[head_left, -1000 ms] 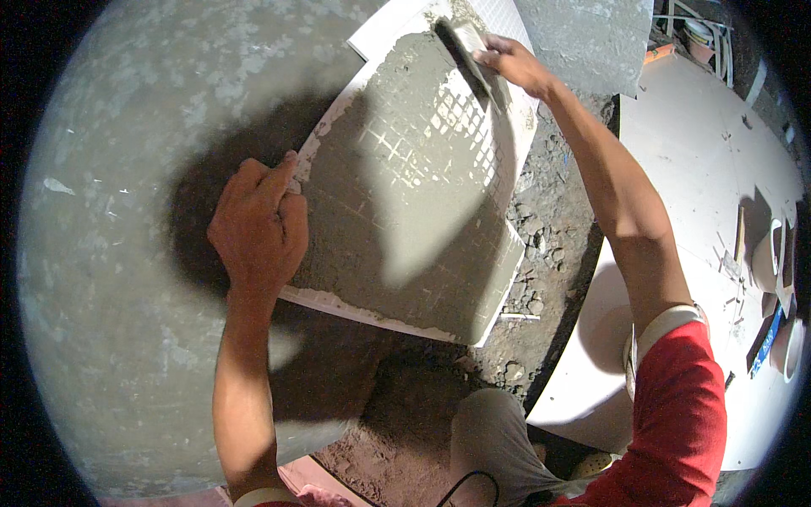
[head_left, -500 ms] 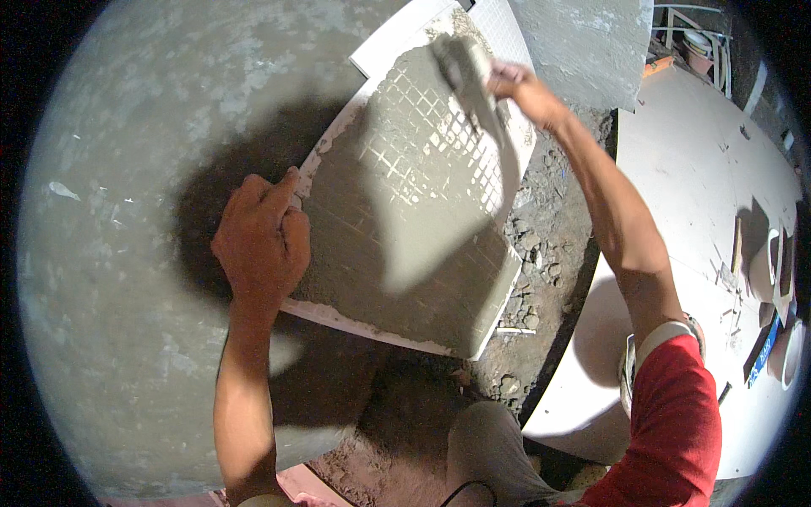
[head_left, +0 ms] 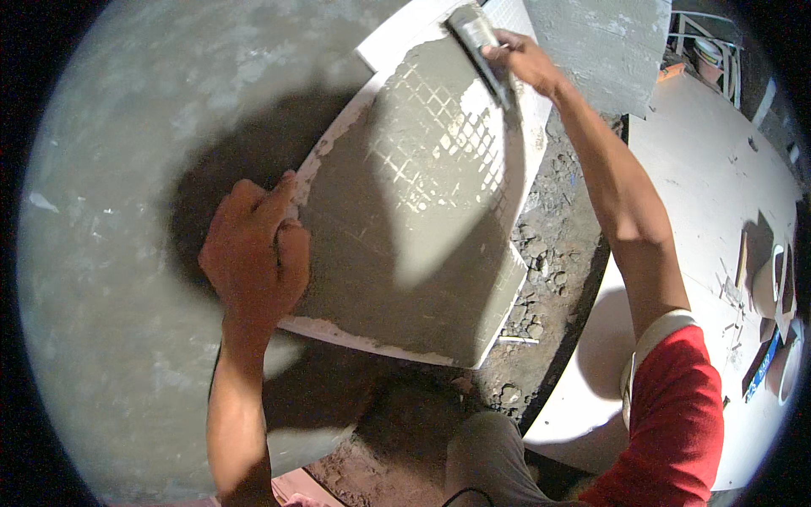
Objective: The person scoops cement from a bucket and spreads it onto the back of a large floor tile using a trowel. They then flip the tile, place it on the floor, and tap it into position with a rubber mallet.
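A pale tile (head_left: 365, 340) with a raised grid on its upturned back is coated with wet grey mortar (head_left: 439, 245). Grid lines show through the mortar toward the top and right. My left hand (head_left: 256, 249) is closed on the tile's left edge, thumb over the face and the other fingers partly hidden. At the tile's far right, my right hand (head_left: 525, 63) grips a mortar-smeared trowel (head_left: 475, 38). The trowel's long blade is tilted steeply against the mortar near the upper edge. Its handle is mostly covered by my fingers.
Grey plastered surface (head_left: 110, 279) spreads across the left. Rubble and dirt (head_left: 541, 279) lie right of the tile. Beyond them are large pale tiles (head_left: 693, 169), with buckets (head_left: 769, 283) and a blue-marked tool (head_left: 762, 365) on them. Another grey slab (head_left: 604, 51) stands at the back.
The trowel has turned to a steeper angle, and my right hand has shifted slightly up with it. My left hand keeps its hold on the tile edge. The view has shifted slightly.
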The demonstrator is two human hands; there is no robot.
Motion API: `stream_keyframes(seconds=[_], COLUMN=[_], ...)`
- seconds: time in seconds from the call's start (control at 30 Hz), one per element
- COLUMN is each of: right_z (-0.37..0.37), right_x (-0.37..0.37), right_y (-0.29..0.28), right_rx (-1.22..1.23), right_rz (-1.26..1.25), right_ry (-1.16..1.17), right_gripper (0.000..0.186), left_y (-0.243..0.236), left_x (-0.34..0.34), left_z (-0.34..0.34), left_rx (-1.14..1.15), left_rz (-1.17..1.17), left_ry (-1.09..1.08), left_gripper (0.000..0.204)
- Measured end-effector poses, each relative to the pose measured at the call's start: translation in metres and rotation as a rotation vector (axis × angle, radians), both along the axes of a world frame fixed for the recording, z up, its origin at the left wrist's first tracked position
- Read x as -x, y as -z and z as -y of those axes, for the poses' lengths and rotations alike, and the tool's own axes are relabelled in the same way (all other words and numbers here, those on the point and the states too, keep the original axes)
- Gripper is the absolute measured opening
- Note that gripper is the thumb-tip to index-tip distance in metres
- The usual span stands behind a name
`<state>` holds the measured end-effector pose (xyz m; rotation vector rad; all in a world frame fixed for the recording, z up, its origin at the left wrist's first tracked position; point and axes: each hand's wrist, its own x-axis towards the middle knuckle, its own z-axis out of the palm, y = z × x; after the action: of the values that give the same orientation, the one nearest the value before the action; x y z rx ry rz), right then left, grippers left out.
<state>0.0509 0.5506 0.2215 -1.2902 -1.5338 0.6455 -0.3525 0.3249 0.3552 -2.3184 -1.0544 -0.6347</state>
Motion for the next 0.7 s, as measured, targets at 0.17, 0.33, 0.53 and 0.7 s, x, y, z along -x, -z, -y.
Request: stream_keyframes(seconds=[0.17,0.33,0.53,0.7], right_z=[0.023,-0.040,-0.045,0.021], right_x=[0.002,-0.039,-0.027,0.018], right_y=[0.026,0.026,0.027,0.004], right_rx=[-0.174,-0.041,-0.036,-0.066], right_rz=[0.161,-0.208,-0.115,0.103], right_ry=[-0.127,0.134,0.083,-0.083], right_gripper=[0.060,0.045,0.071,0.066], left_y=[0.000,0.002,0.001,0.003], left_x=[-0.001,0.000,0.000,-0.002], left_z=[-0.005,-0.006,-0.003,-0.003], left_rx=[-0.043,-0.045,-0.021,-0.021], left_rz=[-0.053,-0.006,-0.024,-0.011], left_ry=[-0.063,-0.018,-0.042,-0.065], left_gripper=[0.041,0.041,0.042,0.042])
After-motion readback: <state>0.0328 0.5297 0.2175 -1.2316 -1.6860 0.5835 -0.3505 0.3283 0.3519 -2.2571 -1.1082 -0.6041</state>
